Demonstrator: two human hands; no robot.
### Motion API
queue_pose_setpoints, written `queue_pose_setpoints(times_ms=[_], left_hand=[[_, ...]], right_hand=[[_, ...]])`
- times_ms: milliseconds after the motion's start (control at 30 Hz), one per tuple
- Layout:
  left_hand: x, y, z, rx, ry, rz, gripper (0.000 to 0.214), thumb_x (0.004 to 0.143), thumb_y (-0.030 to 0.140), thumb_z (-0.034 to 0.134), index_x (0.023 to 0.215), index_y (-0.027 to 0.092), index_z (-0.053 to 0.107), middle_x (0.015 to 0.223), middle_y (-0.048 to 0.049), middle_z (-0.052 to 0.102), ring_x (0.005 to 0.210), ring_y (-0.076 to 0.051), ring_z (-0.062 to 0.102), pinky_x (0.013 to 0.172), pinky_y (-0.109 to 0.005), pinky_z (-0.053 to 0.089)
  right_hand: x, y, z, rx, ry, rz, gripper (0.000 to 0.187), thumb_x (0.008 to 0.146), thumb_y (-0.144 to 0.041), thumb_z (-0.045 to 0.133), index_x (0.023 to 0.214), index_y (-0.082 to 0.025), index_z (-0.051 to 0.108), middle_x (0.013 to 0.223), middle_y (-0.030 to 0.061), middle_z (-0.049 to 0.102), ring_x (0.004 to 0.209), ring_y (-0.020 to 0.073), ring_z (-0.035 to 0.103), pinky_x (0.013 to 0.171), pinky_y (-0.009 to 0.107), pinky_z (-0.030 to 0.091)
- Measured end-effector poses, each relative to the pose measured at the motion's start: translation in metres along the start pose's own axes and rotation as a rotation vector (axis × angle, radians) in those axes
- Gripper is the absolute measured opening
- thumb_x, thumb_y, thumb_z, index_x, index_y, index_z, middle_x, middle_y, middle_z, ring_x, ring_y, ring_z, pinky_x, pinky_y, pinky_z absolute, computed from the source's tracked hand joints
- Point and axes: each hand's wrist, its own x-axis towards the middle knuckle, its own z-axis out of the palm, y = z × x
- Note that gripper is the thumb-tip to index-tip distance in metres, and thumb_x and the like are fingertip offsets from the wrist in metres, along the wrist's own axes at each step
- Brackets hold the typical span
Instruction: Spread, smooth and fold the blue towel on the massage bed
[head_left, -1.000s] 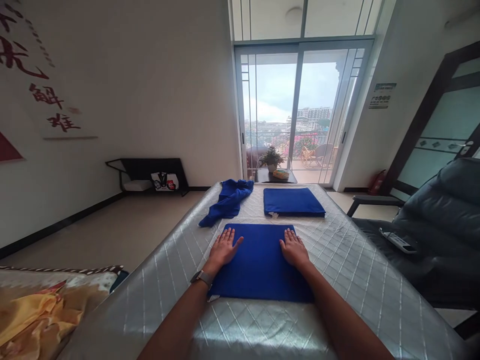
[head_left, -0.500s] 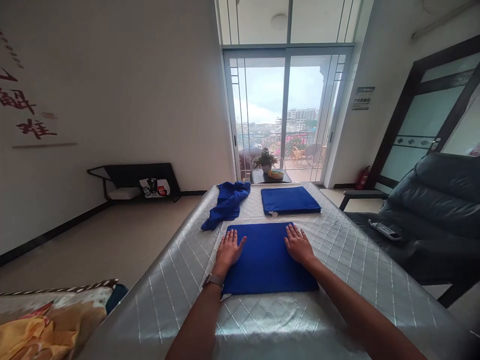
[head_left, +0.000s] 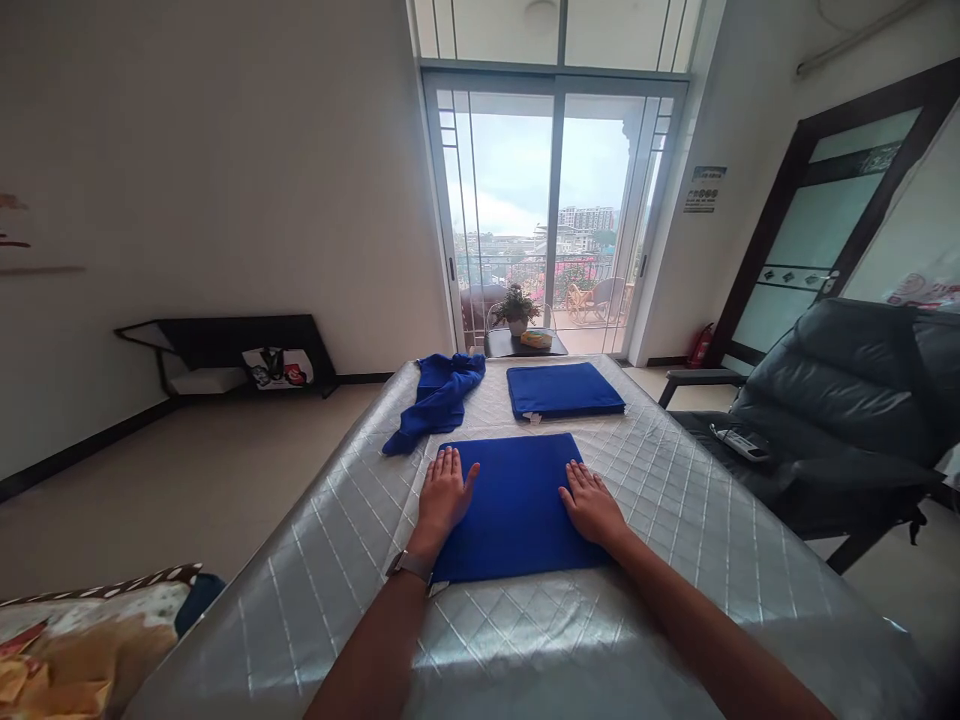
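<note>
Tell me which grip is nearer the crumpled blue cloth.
Left. The left grip rests on the left side of the front blue fabric, short of the crumpled cloth; the right grip rests on the fabric's right side, farther away.

right hand (head_left: pixel 592 505) slid back a bit on the folded blue cloth (head_left: pixel 517 510); view swung right too; wall scroll (head_left: pixel 26 244) mostly slipped out of sight
</note>
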Motion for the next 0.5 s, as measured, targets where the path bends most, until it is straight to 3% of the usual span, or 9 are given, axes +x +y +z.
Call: queue_pose_setpoints(times_ms=[167,267,367,500], left_hand=[[-0.023,0.090,-0.010,-0.111,0.018,0.486,0.070,0.104,0.055,0.017,0.152,0.009,0.039,0.159,-0.0130,0.039,0.149,-0.022,0.031,0.124,-0.039,0.023],[-0.027,0.131,-0.001,-0.166,-0.072,0.516,0.070,0.104,0.054,0.015,0.153,0.008,0.038,0.160,-0.0138,0.036,0.150,-0.022,0.029,0.124,-0.040,0.023],[-0.024,0.136,0.011,-0.170,-0.182,0.389,0.076,0.104,0.056,0.011,0.152,0.005,0.037,0.160,-0.0164,0.033,0.151,-0.025,0.027,0.124,-0.043,0.023],[-0.025,0.100,0.012,-0.139,-0.251,0.294,0.081,0.101,0.062,0.008,0.155,0.007,0.033,0.162,-0.0145,0.030,0.152,-0.025,0.023,0.125,-0.043,0.019]], right_hand=[[-0.002,0.002,0.001,-0.006,0.029,-0.027,0.067,0.103,-0.044,0.021,0.158,-0.006,0.024,0.165,0.0116,0.020,0.153,0.0222,0.014,0.124,0.039,0.010],[-0.003,0.003,0.001,-0.024,0.034,-0.056,0.065,0.104,-0.041,0.021,0.158,-0.006,0.025,0.165,0.0120,0.020,0.153,0.0224,0.014,0.123,0.040,0.011],[-0.004,0.003,0.001,-0.030,0.035,-0.052,0.063,0.103,-0.038,0.020,0.158,-0.007,0.026,0.165,0.0119,0.020,0.153,0.0216,0.015,0.123,0.039,0.011],[-0.004,0.001,-0.002,-0.010,0.038,-0.038,0.065,0.103,-0.039,0.022,0.158,-0.005,0.026,0.165,0.0127,0.021,0.153,0.0220,0.016,0.123,0.039,0.011]])
